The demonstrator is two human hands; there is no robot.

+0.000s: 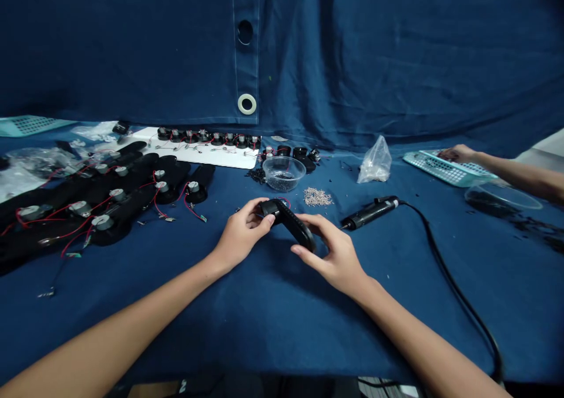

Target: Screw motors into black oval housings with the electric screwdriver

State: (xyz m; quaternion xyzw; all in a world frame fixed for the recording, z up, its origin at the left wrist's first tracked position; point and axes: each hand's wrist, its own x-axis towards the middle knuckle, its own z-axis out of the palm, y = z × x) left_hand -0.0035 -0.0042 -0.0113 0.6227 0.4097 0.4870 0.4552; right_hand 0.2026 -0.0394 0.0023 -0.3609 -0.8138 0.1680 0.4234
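My left hand (241, 235) and my right hand (330, 251) together grip a black oblong plastic casing (288, 223) above the blue cloth. The left hand wraps its near end, where a thin red wire (286, 201) shows. The right hand's fingers curve over its far end. Just beyond the casing lies a small heap of silver screws (317, 196), and a clear bowl (283, 173) holding dark small parts stands behind that. To the right of my right hand rests a black electric screwdriver (370, 213) with its cable (445, 269).
Several black casings with round motors and red wires (101, 210) lie at the left. More motors stand on a white board (207, 157). A co-worker's hand (456, 154) rests on a teal plastic basket (440, 168) at the right, near a clear plastic bag (374, 162) and a clear dish (502, 197).
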